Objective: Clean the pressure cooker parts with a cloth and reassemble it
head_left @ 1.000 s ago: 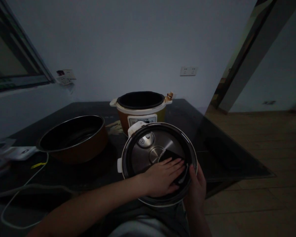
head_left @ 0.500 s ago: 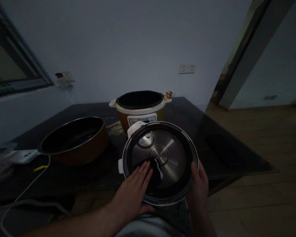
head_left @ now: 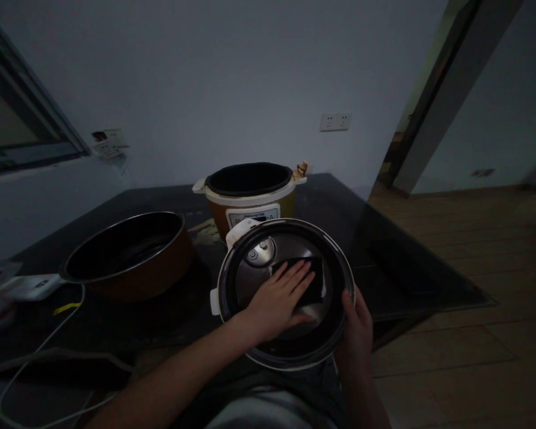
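Note:
A round cooker lid [head_left: 250, 280] with a steel inner plate and dark rim lies inner side up in front of me. My left hand [head_left: 279, 298] lies flat on it, fingers stretched out, pressing a dark cloth [head_left: 315, 283] against the plate's middle. My right hand [head_left: 355, 330] grips the lid's near right rim. Behind the lid stands the open rice cooker [head_left: 249, 193], orange-brown with a white rim and a black inner pot.
A dark inner pot [head_left: 127, 253] with a brown wall sits at the left on the black glass table [head_left: 384, 256]. A white power strip [head_left: 24, 286] and cords lie at the far left. Wall sockets [head_left: 335, 121] are behind. Wooden floor lies to the right.
My left hand has slid the dark cloth across the lid's inner plate, from the right side to the near left, then up to the middle. My right hand keeps its hold on the rim.

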Motion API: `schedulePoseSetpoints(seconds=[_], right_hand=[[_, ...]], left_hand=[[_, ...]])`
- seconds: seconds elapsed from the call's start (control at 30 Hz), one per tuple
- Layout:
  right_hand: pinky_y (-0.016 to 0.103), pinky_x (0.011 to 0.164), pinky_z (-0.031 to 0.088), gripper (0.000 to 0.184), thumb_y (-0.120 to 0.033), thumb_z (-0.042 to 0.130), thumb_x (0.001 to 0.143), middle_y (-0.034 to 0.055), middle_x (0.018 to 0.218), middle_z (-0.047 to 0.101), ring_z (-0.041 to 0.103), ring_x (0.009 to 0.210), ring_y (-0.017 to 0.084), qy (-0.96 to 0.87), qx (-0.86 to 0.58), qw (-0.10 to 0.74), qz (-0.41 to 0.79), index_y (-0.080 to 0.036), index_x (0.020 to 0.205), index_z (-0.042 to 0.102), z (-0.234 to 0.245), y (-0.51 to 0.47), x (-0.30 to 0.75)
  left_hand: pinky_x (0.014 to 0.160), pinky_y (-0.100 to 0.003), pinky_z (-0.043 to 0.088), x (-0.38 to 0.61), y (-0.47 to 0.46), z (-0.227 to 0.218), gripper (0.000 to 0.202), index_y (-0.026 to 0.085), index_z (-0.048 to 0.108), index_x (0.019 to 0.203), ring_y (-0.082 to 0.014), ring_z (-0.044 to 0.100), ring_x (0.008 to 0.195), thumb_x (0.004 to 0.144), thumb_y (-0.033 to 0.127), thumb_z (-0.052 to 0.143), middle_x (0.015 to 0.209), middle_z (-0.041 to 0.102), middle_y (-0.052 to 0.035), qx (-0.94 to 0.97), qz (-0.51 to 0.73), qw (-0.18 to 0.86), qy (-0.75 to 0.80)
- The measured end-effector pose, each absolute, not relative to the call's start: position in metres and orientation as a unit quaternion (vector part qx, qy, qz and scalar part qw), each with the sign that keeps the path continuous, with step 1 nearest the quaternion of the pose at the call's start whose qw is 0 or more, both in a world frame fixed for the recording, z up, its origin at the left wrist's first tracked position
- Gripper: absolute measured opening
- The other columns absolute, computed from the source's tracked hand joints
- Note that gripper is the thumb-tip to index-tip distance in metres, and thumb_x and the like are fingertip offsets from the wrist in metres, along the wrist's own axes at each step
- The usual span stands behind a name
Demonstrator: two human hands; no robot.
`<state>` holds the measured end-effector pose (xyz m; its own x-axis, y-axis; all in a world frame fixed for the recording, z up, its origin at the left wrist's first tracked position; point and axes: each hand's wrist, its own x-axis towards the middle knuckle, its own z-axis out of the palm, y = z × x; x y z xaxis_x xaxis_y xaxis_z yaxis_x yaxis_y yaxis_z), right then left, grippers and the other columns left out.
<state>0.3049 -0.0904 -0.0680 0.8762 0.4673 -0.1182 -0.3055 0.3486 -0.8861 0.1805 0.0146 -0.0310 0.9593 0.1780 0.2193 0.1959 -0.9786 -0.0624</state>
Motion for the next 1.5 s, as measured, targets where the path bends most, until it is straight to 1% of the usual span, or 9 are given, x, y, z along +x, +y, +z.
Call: schedulePoseSetpoints(seconds=[0.13,0.23,0.37,0.5,0.8,1.07,1.23,1.33,1.5], right_hand=[[0.048,0.109,0.036,0.056,-0.049,0.074,0.069,0.0080,0.124,0.067,0.053,0.125,0.031,-0.080,-0.521,0.816,0.238,-0.021,0.116,0.068,-0.070,-0.090,0.307],[0.048,0.109,0.036,0.054,-0.049,0.073,0.071,0.0076,0.127,0.065,0.053,0.125,0.030,-0.082,-0.522,0.817,0.231,-0.022,0.118,0.067,-0.072,-0.090,0.307],[0.047,0.107,0.037,0.052,-0.048,0.073,0.072,0.0070,0.127,0.065,0.054,0.124,0.029,-0.089,-0.512,0.822,0.232,-0.022,0.117,0.068,-0.073,-0.090,0.306],[0.048,0.108,0.036,0.053,-0.047,0.075,0.069,0.0071,0.126,0.066,0.053,0.124,0.030,-0.075,-0.505,0.826,0.238,-0.022,0.115,0.068,-0.072,-0.091,0.307],[0.046,0.106,0.038,0.048,-0.041,0.073,0.072,0.0056,0.126,0.065,0.054,0.122,0.028,-0.123,-0.524,0.815,0.215,-0.024,0.116,0.066,-0.075,-0.087,0.309],[0.047,0.106,0.037,0.050,-0.043,0.075,0.070,0.0065,0.124,0.066,0.055,0.120,0.029,-0.105,-0.512,0.821,0.231,-0.023,0.115,0.067,-0.076,-0.087,0.309],[0.047,0.104,0.039,0.052,-0.043,0.076,0.069,0.0067,0.123,0.067,0.056,0.119,0.029,-0.099,-0.509,0.821,0.238,-0.023,0.116,0.066,-0.075,-0.087,0.308],[0.047,0.103,0.040,0.053,-0.043,0.076,0.068,0.0067,0.123,0.067,0.056,0.119,0.030,-0.092,-0.501,0.825,0.243,-0.023,0.117,0.066,-0.074,-0.087,0.308],[0.046,0.106,0.038,0.049,-0.042,0.074,0.072,0.0055,0.127,0.065,0.055,0.121,0.029,-0.116,-0.502,0.822,0.242,-0.025,0.118,0.065,-0.077,-0.088,0.309]], left_hand=[[0.120,-0.040,0.016,0.166,0.001,-0.039,0.076,0.012,0.026,0.149,-0.0206,0.016,0.148,0.093,0.062,0.037,0.159,0.024,-0.0105,-0.997,-0.068,0.004,-0.042],[0.118,-0.042,0.022,0.144,-0.006,-0.041,0.078,0.012,0.025,0.150,-0.0224,0.019,0.147,0.092,0.062,0.040,0.158,0.025,-0.0111,-0.996,-0.051,0.010,-0.070],[0.115,-0.047,0.030,0.133,0.000,-0.039,0.086,0.008,0.024,0.149,-0.0289,0.020,0.146,0.086,0.055,0.059,0.157,0.022,-0.0182,-0.983,-0.068,0.058,-0.163],[0.114,-0.050,0.031,0.149,0.010,-0.036,0.088,0.005,0.024,0.148,-0.0316,0.016,0.146,0.085,0.050,0.063,0.157,0.020,-0.0235,-0.970,-0.105,0.076,-0.204],[0.117,-0.048,0.027,0.170,0.012,-0.031,0.085,0.007,0.024,0.149,-0.0279,0.012,0.147,0.086,0.049,0.062,0.158,0.020,-0.0192,-0.977,-0.107,0.076,-0.168],[0.117,-0.044,0.028,0.148,0.001,-0.045,0.082,0.012,0.024,0.150,-0.0246,0.018,0.147,0.088,0.055,0.055,0.158,0.025,-0.0134,-0.986,-0.095,0.063,-0.120],[0.115,-0.047,0.031,0.173,0.013,-0.035,0.082,0.003,0.028,0.147,-0.0316,0.020,0.146,0.087,0.048,0.060,0.156,0.023,-0.0227,-0.965,-0.126,0.086,-0.213],[0.116,-0.049,0.028,0.194,0.022,-0.026,0.080,-0.003,0.030,0.145,-0.0354,0.017,0.145,0.088,0.046,0.059,0.154,0.024,-0.0291,-0.948,-0.163,0.085,-0.259],[0.116,-0.058,0.020,0.216,0.023,-0.024,0.081,-0.002,0.024,0.147,-0.0387,0.008,0.145,0.090,0.047,0.054,0.153,0.021,-0.0323,-0.929,-0.222,0.061,-0.291]])
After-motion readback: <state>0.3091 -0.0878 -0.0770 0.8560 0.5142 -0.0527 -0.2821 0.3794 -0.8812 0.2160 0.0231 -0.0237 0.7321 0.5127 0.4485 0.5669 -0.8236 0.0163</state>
